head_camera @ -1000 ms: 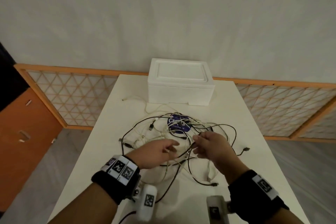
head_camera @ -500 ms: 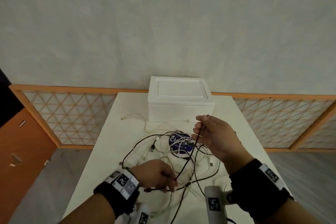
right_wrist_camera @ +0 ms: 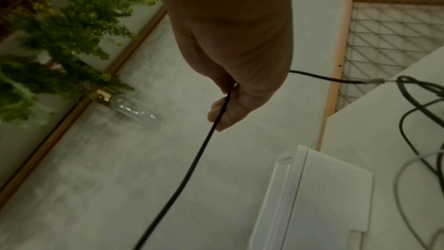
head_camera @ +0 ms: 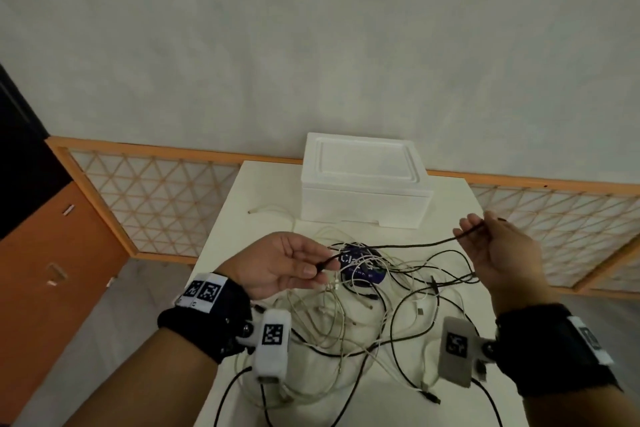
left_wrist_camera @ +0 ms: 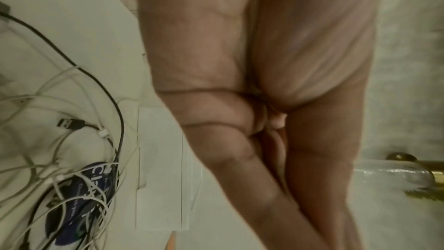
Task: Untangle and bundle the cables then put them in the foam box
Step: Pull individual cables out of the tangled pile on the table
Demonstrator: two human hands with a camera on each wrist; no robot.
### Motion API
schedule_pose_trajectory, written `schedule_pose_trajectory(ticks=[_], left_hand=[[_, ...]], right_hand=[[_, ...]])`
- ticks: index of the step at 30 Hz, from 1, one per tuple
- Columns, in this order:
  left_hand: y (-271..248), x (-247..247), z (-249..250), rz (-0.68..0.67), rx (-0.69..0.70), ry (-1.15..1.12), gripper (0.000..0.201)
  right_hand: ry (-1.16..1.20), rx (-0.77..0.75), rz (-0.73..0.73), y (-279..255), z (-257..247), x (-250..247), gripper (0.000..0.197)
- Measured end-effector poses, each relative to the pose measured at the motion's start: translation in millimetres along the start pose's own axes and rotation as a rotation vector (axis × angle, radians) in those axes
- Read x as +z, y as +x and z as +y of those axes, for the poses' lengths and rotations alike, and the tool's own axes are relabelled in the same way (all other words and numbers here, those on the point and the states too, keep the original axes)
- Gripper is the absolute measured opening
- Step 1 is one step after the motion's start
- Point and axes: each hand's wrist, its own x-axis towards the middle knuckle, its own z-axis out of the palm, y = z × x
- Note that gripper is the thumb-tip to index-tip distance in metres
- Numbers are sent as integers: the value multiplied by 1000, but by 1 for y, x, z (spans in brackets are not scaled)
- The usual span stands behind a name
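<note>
A black cable (head_camera: pixel 398 246) stretches in the air between my two hands above a tangle of black and white cables (head_camera: pixel 374 315) on the white table (head_camera: pixel 235 218). My left hand (head_camera: pixel 311 267) pinches the cable's left end between thumb and fingers. My right hand (head_camera: pixel 474 230) holds the other stretch, raised at the right; in the right wrist view the black cable (right_wrist_camera: pixel 204 151) runs out of the curled fingers (right_wrist_camera: pixel 223 113). The white foam box (head_camera: pixel 363 180), lid on, stands at the table's far edge. The left wrist view shows only the hand's fingers (left_wrist_camera: pixel 264 140), not the cable.
A round dark blue disc (head_camera: pixel 360 267) lies under the tangle in the middle. An orange-framed lattice screen (head_camera: pixel 156 198) runs behind the table. An orange cabinet (head_camera: pixel 52 270) stands at the left. A glass bottle (right_wrist_camera: pixel 129 105) lies by green plants in the right wrist view.
My left hand rose from the table with the black cable's end. My right hand swung out to the right, drawing the black cable into a long span between the hands.
</note>
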Motion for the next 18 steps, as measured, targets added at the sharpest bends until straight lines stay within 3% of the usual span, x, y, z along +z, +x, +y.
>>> schedule_pose_trajectory(ticks=[6,12,15,18], left_hand=[[-4,0,-10,144,-14,178,26],[-9,-21,-47,211,-231,483,26],[-12,-36,-68,140,-374,715,24],[-10,-30,-77,-58,-493,969,22]], right_hand=[[-62,0,-71,2,-7,4,13],[-175,-104,-213,-14,-26,28,25],[-138,-35,-204,-18,-28,35,30],[-274,-17,-272,-33,-20,39,25]])
